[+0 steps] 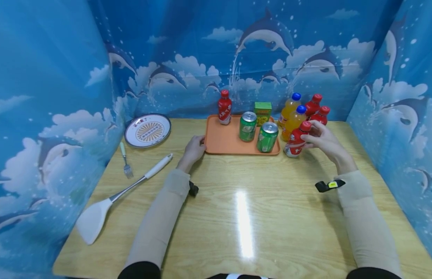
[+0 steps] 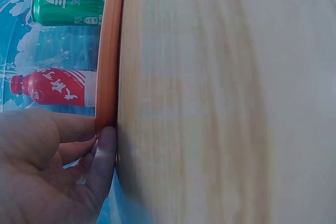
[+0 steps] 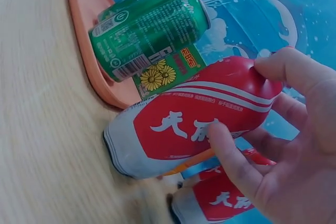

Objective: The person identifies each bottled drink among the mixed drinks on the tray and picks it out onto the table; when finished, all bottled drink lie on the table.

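Note:
At the front left corner of an orange tray (image 1: pixel 223 145), my left hand (image 1: pixel 194 149) pinches the rim between thumb and fingers. My right hand (image 1: pixel 322 140) grips a red drink bottle (image 3: pixel 194 119) by its upper part. That bottle tilts a little, just outside the tray's right end, its base close over the table. On the tray stand a second red bottle (image 1: pixel 224 108) at the back left, two green soda cans (image 1: pixel 247 127) and a green box (image 1: pixel 263 112) with yellow flowers on it.
Right of the tray stand two orange drink bottles (image 1: pixel 292 120) with blue caps and two more red bottles (image 1: pixel 313 104), close behind my right hand. A white plate (image 1: pixel 163 133), a fork (image 1: pixel 125 162) and a white spatula (image 1: pixel 94 219) lie on the left. Dolphin-print curtains (image 1: pixel 202 31) border the table.

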Tool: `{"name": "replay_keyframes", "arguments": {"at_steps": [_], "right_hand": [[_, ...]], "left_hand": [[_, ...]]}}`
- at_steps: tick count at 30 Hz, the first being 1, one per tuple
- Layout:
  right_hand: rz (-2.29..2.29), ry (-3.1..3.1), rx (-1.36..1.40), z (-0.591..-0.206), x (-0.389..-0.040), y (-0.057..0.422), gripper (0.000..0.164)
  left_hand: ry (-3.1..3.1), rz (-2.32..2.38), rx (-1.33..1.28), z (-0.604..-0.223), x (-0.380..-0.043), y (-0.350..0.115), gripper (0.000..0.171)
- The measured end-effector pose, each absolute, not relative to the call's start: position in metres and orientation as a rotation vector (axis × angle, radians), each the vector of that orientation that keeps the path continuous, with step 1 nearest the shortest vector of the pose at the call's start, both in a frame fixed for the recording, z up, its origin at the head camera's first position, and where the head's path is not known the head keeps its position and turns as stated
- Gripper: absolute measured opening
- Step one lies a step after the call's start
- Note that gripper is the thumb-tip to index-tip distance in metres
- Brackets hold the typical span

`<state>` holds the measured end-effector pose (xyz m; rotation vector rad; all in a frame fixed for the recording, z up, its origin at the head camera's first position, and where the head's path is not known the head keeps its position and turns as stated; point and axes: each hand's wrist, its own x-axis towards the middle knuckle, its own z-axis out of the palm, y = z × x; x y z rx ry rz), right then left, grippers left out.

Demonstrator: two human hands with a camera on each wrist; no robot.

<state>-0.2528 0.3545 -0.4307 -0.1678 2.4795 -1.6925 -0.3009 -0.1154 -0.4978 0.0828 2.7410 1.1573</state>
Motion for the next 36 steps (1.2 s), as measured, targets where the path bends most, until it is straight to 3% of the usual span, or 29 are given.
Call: {"name": "replay_keyframes", "arguments": {"at_steps": [8,13,18,25,36], "right_hand": [[-1.479,2.743,-0.075,-0.412,-0.243,0.34,0.067],[-1.693,2.999,-0.022,-0.387,-0.235,0.303,0.066],[-1.711,3.12,-0.226,-0.37,-0.236,0.257,0.065],[-1.509,3.031,-0.43,-0.371,-0.254,0.2,0.075],[-0.93,2.959,-0.29,-0.375,-0.299,0.133,0.105]], "left_hand": [[2.748,1.162,0.093,-0.498,-0.3,-0.117,0.057],[2.742,1.173,0.089,-0.497,-0.301,-0.118,0.057],[2.729,1.185,0.089,-0.496,-0.301,-0.118,0.057],[2.664,1.28,0.059,-0.497,-0.304,-0.117,0.06],[2.658,1.296,0.066,-0.495,-0.305,-0.117,0.061]]}}
